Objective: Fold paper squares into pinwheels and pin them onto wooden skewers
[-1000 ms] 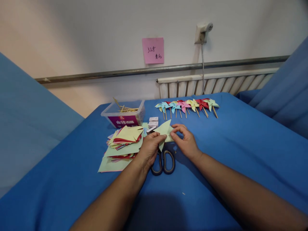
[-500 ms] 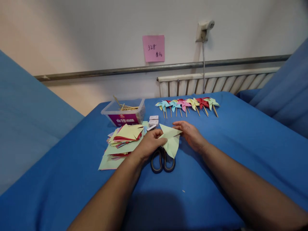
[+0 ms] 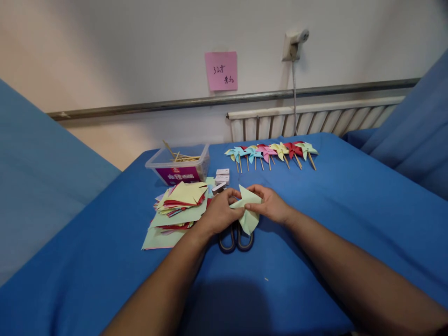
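A pale green paper pinwheel (image 3: 249, 219), partly folded, is held between both hands above the table. My left hand (image 3: 222, 211) pinches its left side near the middle, thumb on top. From the other side my right hand (image 3: 269, 204) grips it, its thumb pressing a folded point toward the centre. Just below the paper lie scissors (image 3: 227, 242) with dark handles; their blades are hidden. A stapler (image 3: 219, 188) lies beyond my left hand, partly covered by it.
Stacked cut coloured paper (image 3: 182, 195) lies at left on larger green sheets (image 3: 159, 238). Behind stands a clear plastic box (image 3: 206, 161) of wooden sticks. Two small white boxes (image 3: 222, 176) sit beside it. Several finished pinwheels (image 3: 280, 150) line the back of the blue-covered table (image 3: 315, 289).
My right hand has moved left and closed over the paper, folding another point inward. My left hand keeps its pinch, and the paper has turned slightly.
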`<state>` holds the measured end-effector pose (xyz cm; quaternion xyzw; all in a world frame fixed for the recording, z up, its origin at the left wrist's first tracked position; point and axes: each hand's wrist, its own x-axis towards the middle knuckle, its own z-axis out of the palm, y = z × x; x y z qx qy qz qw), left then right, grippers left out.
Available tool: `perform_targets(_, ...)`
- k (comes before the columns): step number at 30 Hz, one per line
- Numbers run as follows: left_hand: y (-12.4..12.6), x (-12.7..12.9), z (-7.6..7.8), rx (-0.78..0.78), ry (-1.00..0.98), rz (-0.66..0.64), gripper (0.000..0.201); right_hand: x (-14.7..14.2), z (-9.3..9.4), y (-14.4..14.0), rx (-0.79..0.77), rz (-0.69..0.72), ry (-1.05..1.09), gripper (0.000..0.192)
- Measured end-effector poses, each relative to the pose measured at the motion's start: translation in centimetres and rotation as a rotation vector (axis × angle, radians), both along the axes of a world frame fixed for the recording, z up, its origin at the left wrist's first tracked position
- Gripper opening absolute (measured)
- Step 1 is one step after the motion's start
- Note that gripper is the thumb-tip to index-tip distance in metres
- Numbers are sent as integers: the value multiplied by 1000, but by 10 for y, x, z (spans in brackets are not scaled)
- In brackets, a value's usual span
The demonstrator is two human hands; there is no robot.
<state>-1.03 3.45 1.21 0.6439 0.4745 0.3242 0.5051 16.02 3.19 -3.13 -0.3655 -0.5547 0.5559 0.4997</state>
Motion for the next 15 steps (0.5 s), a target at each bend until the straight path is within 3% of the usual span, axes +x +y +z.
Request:
perform_targets(3, 3, 3, -2, 22, -61, 170, 38, -5, -4, 2, -13, -128, 50, 33)
perform_targets(5, 4, 5, -4, -65, -218, 253, 41, -8, -4, 3, -37, -218, 109, 34)
perform_targets(9, 3, 8, -9, -324, -488, 205, 30, -13, -4, 2, -70, -321, 213, 35)
perform_targets(15, -1, 12, -12, -386, -496, 181, 24, -13, -4, 2, -43, -354, 189, 35)
